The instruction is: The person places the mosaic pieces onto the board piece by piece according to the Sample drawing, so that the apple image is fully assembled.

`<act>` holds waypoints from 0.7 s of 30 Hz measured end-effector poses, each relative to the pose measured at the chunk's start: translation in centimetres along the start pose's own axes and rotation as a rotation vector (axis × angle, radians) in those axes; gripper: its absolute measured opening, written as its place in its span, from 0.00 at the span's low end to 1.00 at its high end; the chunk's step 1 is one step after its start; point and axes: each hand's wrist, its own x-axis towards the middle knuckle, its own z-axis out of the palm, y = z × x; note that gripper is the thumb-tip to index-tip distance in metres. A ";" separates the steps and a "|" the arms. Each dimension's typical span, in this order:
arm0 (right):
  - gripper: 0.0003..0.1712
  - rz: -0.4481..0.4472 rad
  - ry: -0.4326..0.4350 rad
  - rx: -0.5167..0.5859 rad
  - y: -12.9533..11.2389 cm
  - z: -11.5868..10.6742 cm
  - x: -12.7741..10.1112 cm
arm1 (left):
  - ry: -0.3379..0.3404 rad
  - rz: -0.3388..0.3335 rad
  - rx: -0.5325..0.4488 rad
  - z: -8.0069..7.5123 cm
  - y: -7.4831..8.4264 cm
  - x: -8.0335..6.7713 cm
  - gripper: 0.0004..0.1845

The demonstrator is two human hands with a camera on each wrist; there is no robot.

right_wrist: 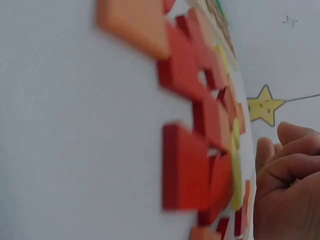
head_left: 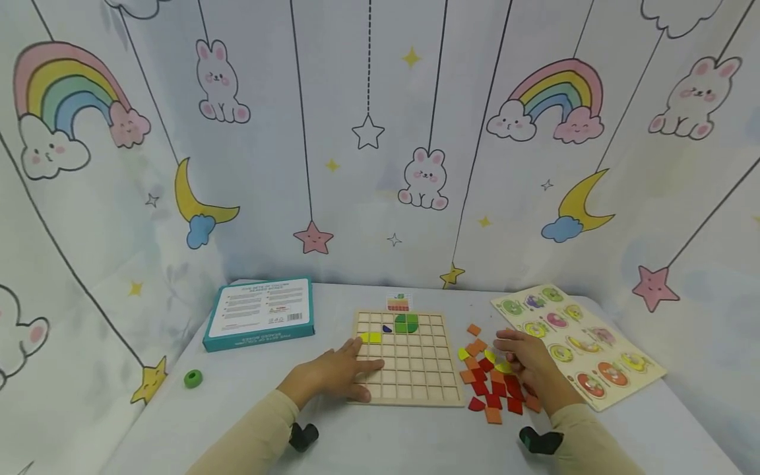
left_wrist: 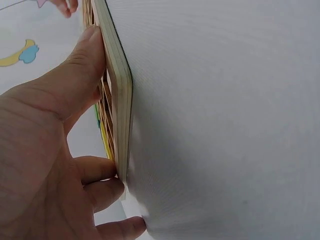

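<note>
Head view: the left hand [head_left: 329,377] is laid flat w/ fingers spread on the wooden grid board [head_left: 415,389], at its near left corner. In the left wrist view the thumb [left_wrist: 75,70] is pressed on the board's edge [left_wrist: 120,85]. The right hand [head_left: 528,365] is set on the pile of red, orange & yellow tiles [head_left: 489,386], fingers curled; whether a tile is pinched can't be told. 4 pieces are seen in the board: 1 yellow [head_left: 371,337], 1 small blue [head_left: 387,328], 2 green [head_left: 406,323]. 1 blue box [head_left: 259,313] lies far left, 1 green ring [head_left: 192,378] near it, 1 peg puzzle [head_left: 578,343] to the right.
</note>
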 end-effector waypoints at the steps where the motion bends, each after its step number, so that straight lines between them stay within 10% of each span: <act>1: 0.31 0.004 0.014 -0.024 0.3 -0.3 -0.1 | -0.001 -0.001 0.001 0.0 0.0 0.0 0.38; 15: 0.23 -0.207 0.079 -0.589 1.1 1.1 -0.6 | -0.003 -0.009 -0.009 0.3 -0.2 0.2 0.38; 21: 0.22 -0.167 0.069 -0.578 1.1 0.9 -0.5 | -0.001 -0.007 -0.007 0.4 -0.3 0.2 0.38</act>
